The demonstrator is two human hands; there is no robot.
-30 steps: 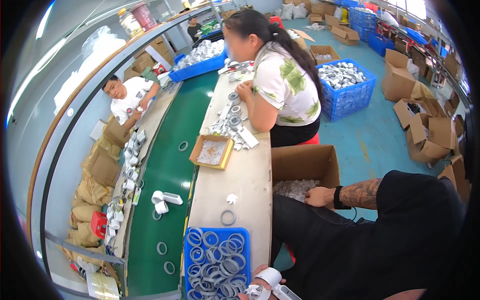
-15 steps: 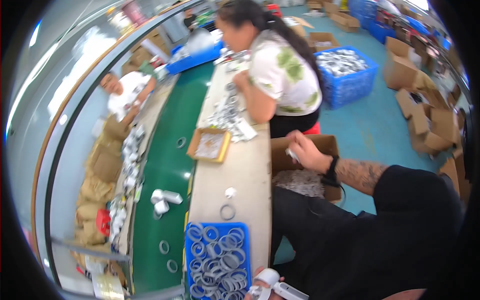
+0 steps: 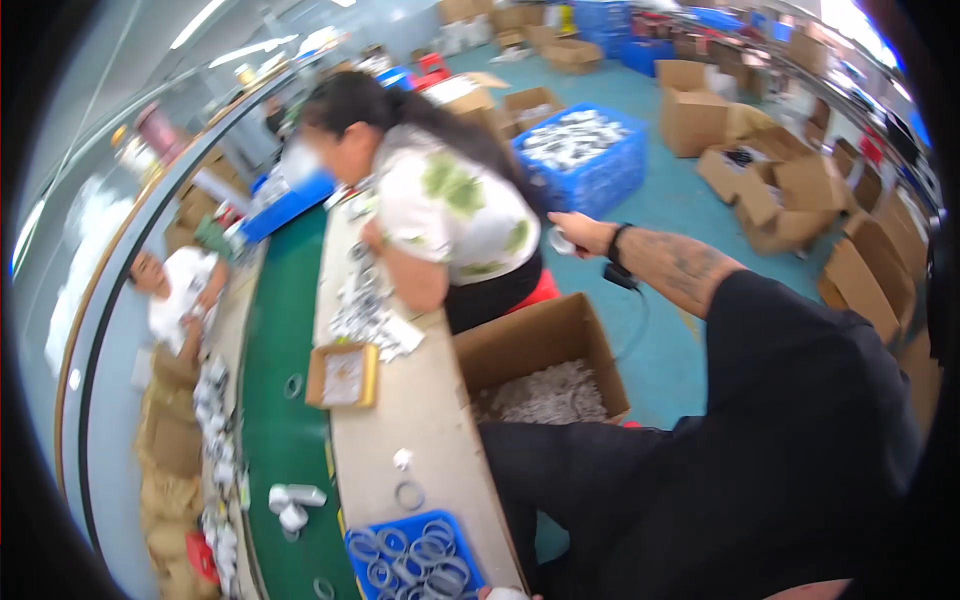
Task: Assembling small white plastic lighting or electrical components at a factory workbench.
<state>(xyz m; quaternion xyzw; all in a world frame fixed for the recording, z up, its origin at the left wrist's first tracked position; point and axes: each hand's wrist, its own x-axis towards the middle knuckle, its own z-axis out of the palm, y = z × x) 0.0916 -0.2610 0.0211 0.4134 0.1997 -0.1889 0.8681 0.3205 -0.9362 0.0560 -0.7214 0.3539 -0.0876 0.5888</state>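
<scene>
My right hand [image 3: 585,234] is stretched out to the right, beyond the open carton and in front of the blue crate. Its fingers are closed on a small white part [image 3: 560,241], blurred by motion. At the bottom edge my left hand [image 3: 487,594] barely shows, next to a white plastic piece [image 3: 508,594] that it holds; most of both is cut off. Beside it, a blue tray [image 3: 468,547] on the bench is heaped with grey rings [image 3: 437,547]. A single grey ring [image 3: 409,495] and a small white piece [image 3: 403,459] lie just past the tray.
An open carton [image 3: 530,335] with small pale parts stands beside my leg. A co-worker [image 3: 440,200] sits at the bench [image 3: 375,440]; another person [image 3: 185,290] is across the green conveyor belt [image 3: 280,430]. A blue crate [image 3: 600,180] of parts and several cartons [image 3: 790,200] stand on the floor.
My view has turned to the right. My right hand has moved from over the carton outward, past it, with the white part. My left hand has slipped mostly below the picture.
</scene>
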